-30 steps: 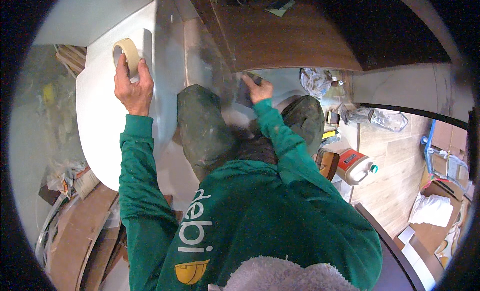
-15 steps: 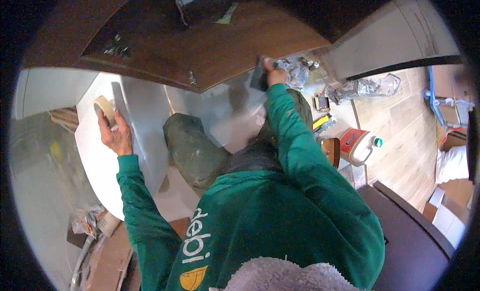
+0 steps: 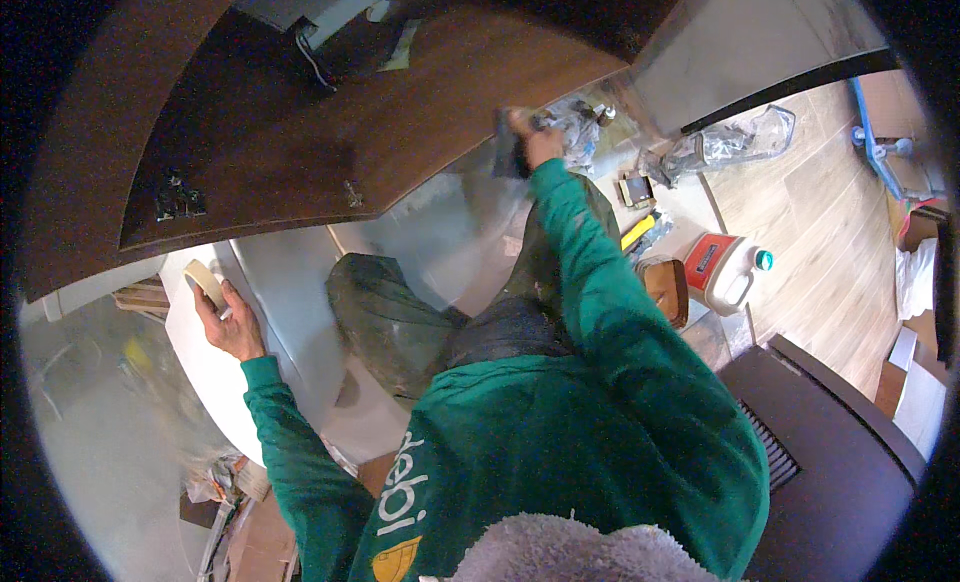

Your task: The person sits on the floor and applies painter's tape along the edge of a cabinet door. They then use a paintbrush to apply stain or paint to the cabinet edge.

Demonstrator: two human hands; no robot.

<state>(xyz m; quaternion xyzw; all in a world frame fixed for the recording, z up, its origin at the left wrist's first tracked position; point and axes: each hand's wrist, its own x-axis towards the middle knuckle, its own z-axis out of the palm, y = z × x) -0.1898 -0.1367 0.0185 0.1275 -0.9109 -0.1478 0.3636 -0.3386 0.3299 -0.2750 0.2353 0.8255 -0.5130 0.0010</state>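
Note:
A cream-coloured roll of tape (image 3: 205, 284) sits in my left hand (image 3: 238, 332), its fingers closed around the ring. That hand is over a white, rounded surface (image 3: 200, 367). Farther off to the right, my right hand (image 3: 543, 145) grips a dark, flat, pad-like thing (image 3: 509, 150) below the edge of the brown wooden panel (image 3: 430, 112). Motion blurs the pad, so its exact kind cannot be told. A greyish smooth surface (image 3: 430, 222) lies beneath it, between my knees and the panel.
Crumpled clear plastic (image 3: 575, 127) lies just right of my right hand. Nearby are a yellow-handled tool (image 3: 640, 230), a brown open container (image 3: 665, 290) and a white jug with a green cap (image 3: 720, 272). A dark cabinet (image 3: 810, 452) stands at lower right.
The view has shifted, so the wooden panel reaches lower at the left. My right hand and its dark pad have shifted slightly left. The tape roll stays in my left hand.

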